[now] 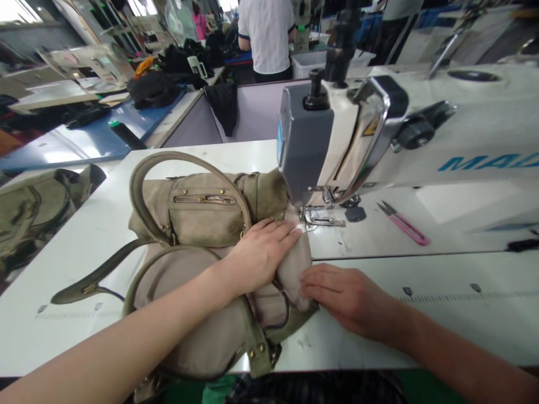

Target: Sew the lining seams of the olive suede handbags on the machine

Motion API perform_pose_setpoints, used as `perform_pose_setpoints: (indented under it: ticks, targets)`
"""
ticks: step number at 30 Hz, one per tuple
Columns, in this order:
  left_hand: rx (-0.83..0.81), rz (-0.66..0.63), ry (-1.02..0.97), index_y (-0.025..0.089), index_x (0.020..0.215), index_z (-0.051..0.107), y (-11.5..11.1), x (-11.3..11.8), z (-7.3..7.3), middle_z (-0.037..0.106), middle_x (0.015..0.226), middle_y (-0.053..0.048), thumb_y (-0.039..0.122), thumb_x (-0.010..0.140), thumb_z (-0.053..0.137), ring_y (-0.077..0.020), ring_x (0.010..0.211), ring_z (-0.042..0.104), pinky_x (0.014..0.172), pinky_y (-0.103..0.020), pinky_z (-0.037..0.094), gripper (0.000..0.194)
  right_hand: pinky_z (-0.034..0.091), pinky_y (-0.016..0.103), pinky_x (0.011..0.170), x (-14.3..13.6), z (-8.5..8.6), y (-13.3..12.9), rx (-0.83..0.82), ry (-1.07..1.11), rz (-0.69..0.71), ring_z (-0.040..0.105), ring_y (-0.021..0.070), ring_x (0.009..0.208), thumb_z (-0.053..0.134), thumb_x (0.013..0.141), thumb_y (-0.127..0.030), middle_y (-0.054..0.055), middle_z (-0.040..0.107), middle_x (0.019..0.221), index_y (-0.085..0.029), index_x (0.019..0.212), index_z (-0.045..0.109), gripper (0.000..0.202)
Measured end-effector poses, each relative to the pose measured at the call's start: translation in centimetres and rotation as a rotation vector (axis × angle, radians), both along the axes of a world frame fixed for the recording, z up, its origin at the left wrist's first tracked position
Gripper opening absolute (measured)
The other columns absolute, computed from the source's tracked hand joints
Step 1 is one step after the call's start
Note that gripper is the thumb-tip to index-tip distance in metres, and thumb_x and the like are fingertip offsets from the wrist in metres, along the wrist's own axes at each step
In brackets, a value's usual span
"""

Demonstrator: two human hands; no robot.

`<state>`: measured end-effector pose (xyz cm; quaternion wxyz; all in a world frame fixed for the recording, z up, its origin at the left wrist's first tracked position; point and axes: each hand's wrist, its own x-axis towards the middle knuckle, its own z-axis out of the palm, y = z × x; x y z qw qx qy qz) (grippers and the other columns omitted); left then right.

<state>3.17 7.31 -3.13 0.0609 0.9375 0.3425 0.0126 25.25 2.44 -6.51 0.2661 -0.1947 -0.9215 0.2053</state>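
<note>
An olive and beige handbag [202, 230] lies spread on the white sewing table, its handles looping to the left and a brass zip pocket facing up. My left hand [267, 249] rests flat on the bag's beige fabric, fingers stretched toward the presser foot [311, 217] of the sewing machine [337, 134]. Part of the bag's edge sits right by the foot; whether the needle is in the fabric is hidden. My right hand [337, 289] pinches the right edge of the beige fabric between thumb and fingers, closer to me.
Pink-handled thread snips [404, 223] lie on the table right of the foot. Another olive bag [37, 207] is at the far left. A blue-topped table [105, 132] with dark cloth stands behind. A person in a white shirt [267, 36] stands farther back.
</note>
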Motion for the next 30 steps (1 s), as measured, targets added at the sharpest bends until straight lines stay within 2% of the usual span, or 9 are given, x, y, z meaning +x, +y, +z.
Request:
perform_pose_setpoints:
  ticks: [8, 11, 13, 15, 17, 19, 21, 24, 30]
  targets:
    - [-0.007, 0.004, -0.045, 0.011, 0.136, 0.047, 2.6, -0.3, -0.6, 0.047, 0.144, -0.014, 0.011, 0.084, 0.046, -0.0249, 0.132, 0.045, 0.113, -0.045, 0.032, 0.052, 0.055, 0.037, 0.092, 0.0, -0.1, 1.2, -0.061, 0.12, -0.077, 0.061, 0.0213, 0.107, 0.042, 0.094, -0.004, 0.014, 0.067, 0.104, -0.012, 0.105, 0.064, 0.026]
    - [-0.076, -0.018, -0.121, 0.01, 0.131, 0.05, 2.7, -0.5, 0.1, 0.047, 0.143, -0.014, 0.007, 0.084, 0.043, -0.0226, 0.134, 0.042, 0.114, -0.044, 0.031, 0.048, 0.054, 0.039, 0.092, -0.1, -0.3, 1.1, -0.074, 0.113, -0.076, 0.059, 0.0219, 0.108, 0.043, 0.094, -0.004, 0.014, 0.066, 0.104, -0.011, 0.106, 0.064, 0.025]
    - [-0.126, -0.048, -0.143, 0.014, 0.122, 0.058, 1.4, -0.5, 1.4, 0.049, 0.143, -0.011, 0.012, 0.091, 0.04, -0.0212, 0.137, 0.039, 0.118, -0.048, 0.022, 0.036, 0.055, 0.039, 0.091, 0.0, -0.3, 1.0, -0.051, 0.106, -0.082, 0.059, 0.0219, 0.107, 0.043, 0.096, -0.007, 0.014, 0.066, 0.104, -0.01, 0.105, 0.065, 0.024]
    - [-0.136, -0.071, -0.133, 0.018, 0.112, 0.065, -1.4, -0.6, 2.6, 0.055, 0.137, -0.008, 0.033, 0.098, 0.041, -0.0218, 0.136, 0.041, 0.121, -0.05, 0.009, 0.032, 0.055, 0.038, 0.09, 0.0, -0.2, 0.7, 0.011, 0.09, -0.094, 0.06, 0.0222, 0.105, 0.042, 0.098, -0.01, 0.015, 0.067, 0.102, -0.009, 0.104, 0.066, 0.024]
    - [-0.08, -0.067, -0.109, 0.017, 0.116, 0.064, -4.9, -0.6, 3.0, 0.061, 0.129, -0.008, 0.059, 0.092, 0.046, -0.024, 0.132, 0.046, 0.122, -0.047, 0.001, 0.052, 0.055, 0.04, 0.09, 0.0, -0.1, 0.2, 0.106, 0.054, -0.122, 0.06, 0.0241, 0.106, 0.041, 0.099, -0.013, 0.015, 0.068, 0.101, -0.008, 0.102, 0.067, 0.026]
    - [0.019, -0.036, -0.089, 0.014, 0.125, 0.059, -8.0, -0.8, 2.4, 0.061, 0.129, -0.01, 0.065, 0.086, 0.05, -0.0258, 0.132, 0.045, 0.122, -0.047, -0.003, 0.065, 0.055, 0.043, 0.088, -0.1, 0.1, -0.4, 0.189, 0.015, -0.187, 0.06, 0.0268, 0.104, 0.041, 0.1, -0.014, 0.015, 0.069, 0.099, -0.008, 0.101, 0.068, 0.027]
    - [0.092, 0.011, -0.098, 0.015, 0.129, 0.055, -10.0, -1.1, 1.2, 0.058, 0.134, -0.007, 0.061, 0.087, 0.053, -0.0248, 0.135, 0.041, 0.121, -0.047, -0.008, 0.062, 0.056, 0.042, 0.083, -0.3, 0.3, -1.2, 0.205, 0.008, -0.263, 0.062, 0.0267, 0.097, 0.041, 0.099, -0.014, 0.013, 0.07, 0.095, -0.008, 0.1, 0.069, 0.029]
    - [0.114, 0.061, -0.127, 0.017, 0.134, 0.05, -10.7, -1.5, -0.3, 0.052, 0.141, -0.003, 0.049, 0.09, 0.054, -0.0221, 0.138, 0.036, 0.121, -0.047, -0.008, 0.054, 0.056, 0.038, 0.079, -0.8, 0.5, -1.9, 0.141, 0.068, -0.351, 0.066, 0.0225, 0.086, 0.042, 0.099, -0.013, 0.011, 0.072, 0.09, -0.01, 0.1, 0.07, 0.028]
    - [0.075, 0.037, -0.099, 0.011, 0.147, 0.033, -10.2, -1.8, -0.4, 0.042, 0.149, -0.006, 0.023, 0.084, 0.05, -0.0233, 0.141, 0.029, 0.121, -0.045, -0.001, 0.066, 0.057, 0.036, 0.079, -1.2, 0.4, -1.8, 0.15, 0.07, -0.322, 0.067, 0.0212, 0.084, 0.044, 0.096, -0.011, 0.01, 0.073, 0.089, -0.011, 0.097, 0.071, 0.027]
